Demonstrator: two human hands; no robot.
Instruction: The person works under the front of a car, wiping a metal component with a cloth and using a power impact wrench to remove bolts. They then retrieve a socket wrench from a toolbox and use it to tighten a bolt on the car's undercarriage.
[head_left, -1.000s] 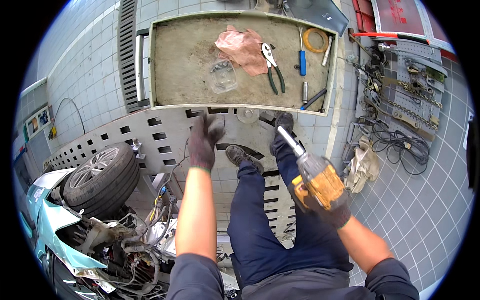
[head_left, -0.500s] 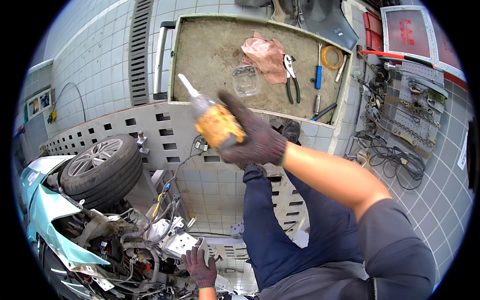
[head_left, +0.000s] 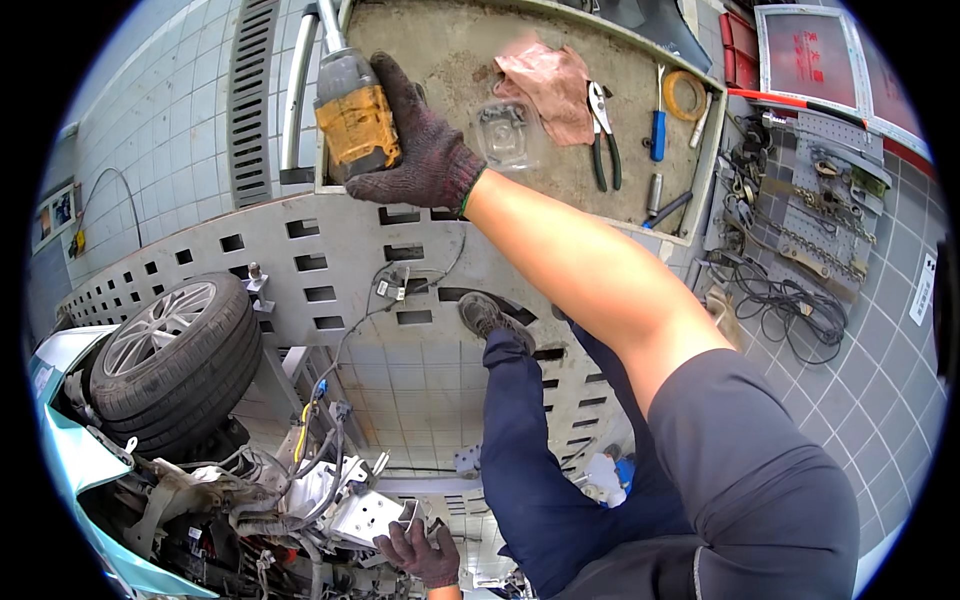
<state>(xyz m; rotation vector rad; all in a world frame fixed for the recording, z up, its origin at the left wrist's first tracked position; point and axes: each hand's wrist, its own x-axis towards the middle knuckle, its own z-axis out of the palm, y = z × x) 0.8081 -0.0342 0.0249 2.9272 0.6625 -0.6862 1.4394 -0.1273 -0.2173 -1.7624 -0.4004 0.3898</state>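
- Your impact wrench [head_left: 358, 125] has swung from in front of the tray [head_left: 430, 60] to over its left near corner since half a second ago.
- Your right hand [head_left: 415, 150] has the wrench — thumb and forefinger stretched along either side, the rest of the grip hidden beneath the palm.
- Your left hand [head_left: 425, 555] is half open, fingers spread at the end of the pale metal bracket [head_left: 365, 515]; you can't tell whether it grips.
- Beyond the wrench, close by, runs the tray's handle [head_left: 298, 100]. A thin cable [head_left: 345, 345] trails across the slotted grey beam [head_left: 350, 235], and the wheel [head_left: 170, 350] stands tilted to your left.
- The wrench is scuffed yellow over grey; the gloves are dark knit, the pink cloth [head_left: 550, 85] crumpled.
- The stained tray holds that cloth, pliers [head_left: 603, 140], a blue-handled screwdriver [head_left: 658, 130], an amber ring [head_left: 684, 96] and a clear plastic box [head_left: 505, 135] with small dark pieces inside.
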